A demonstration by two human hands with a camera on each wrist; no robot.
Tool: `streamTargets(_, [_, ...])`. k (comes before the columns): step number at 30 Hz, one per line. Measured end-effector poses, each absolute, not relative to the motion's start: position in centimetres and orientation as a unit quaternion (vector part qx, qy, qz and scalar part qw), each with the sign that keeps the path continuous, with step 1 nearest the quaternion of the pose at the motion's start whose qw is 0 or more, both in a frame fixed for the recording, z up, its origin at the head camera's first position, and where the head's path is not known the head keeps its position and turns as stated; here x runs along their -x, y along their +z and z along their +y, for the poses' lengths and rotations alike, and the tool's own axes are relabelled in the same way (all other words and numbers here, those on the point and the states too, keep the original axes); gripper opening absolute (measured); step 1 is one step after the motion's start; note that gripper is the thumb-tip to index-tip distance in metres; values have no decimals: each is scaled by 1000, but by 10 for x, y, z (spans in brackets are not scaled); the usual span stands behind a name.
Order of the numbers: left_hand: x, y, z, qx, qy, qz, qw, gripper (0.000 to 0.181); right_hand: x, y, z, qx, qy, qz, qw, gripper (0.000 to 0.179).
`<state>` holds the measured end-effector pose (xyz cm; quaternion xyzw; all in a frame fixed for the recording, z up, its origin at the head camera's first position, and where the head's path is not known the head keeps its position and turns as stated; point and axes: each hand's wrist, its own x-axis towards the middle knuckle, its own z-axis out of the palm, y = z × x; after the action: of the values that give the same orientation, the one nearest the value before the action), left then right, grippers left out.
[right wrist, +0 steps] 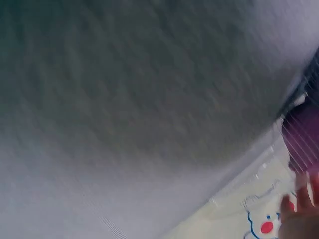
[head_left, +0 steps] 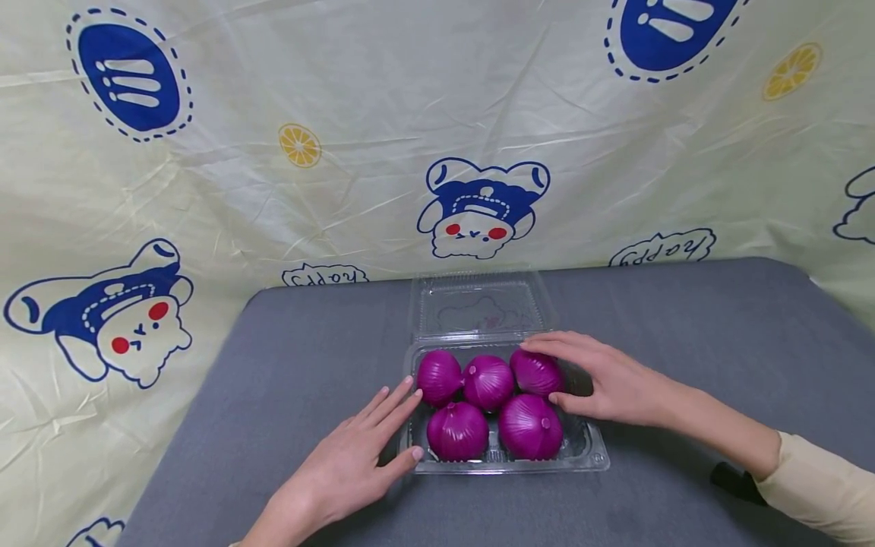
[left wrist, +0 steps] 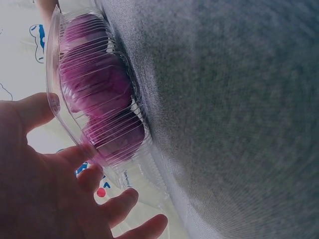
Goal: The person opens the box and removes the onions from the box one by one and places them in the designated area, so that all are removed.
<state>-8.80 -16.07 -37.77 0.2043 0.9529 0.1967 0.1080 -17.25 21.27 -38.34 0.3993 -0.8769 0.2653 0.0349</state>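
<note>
Several purple-red onions (head_left: 530, 427) sit in two rows inside a clear plastic clamshell box (head_left: 506, 468), its lid (head_left: 478, 304) folded back flat behind it. My right hand (head_left: 608, 376) reaches in from the right and holds the back right onion (head_left: 536, 372), fingertips at its far side and thumb at its near side. My left hand (head_left: 349, 456) lies along the box's left side with fingers spread, thumb tip and fingertips right at the rim. In the left wrist view, the ribbed side of the box (left wrist: 99, 84) shows the onions through it.
The box stands on a grey cloth-covered table (head_left: 307, 342). A pale printed sheet (head_left: 383, 91) with cartoon figures hangs behind the table's back edge. A dark object (head_left: 737, 483) shows under the right wrist, beside the cream sleeve (head_left: 820, 486).
</note>
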Motion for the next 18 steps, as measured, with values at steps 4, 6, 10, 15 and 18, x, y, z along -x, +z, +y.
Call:
streamTargets(4, [88, -378, -160, -204, 196, 953, 106, 68, 176, -377, 215, -392, 252, -884, -2, 69])
streamTargets(6, [88, -378, -161, -205, 194, 954, 102, 68, 177, -375, 215, -389, 248, -887, -15, 69])
streamTargets(10, [87, -379, -161, -210, 191, 954, 91, 67, 179, -373, 215, -386, 243, -889, -33, 71])
streamTargets(15, [87, -379, -161, -214, 190, 954, 88, 67, 179, -372, 214, -380, 247, -890, -45, 68])
streamTargets(18, [87, -379, -161, -212, 191, 954, 90, 67, 178, -371, 212, -372, 246, -894, -54, 70])
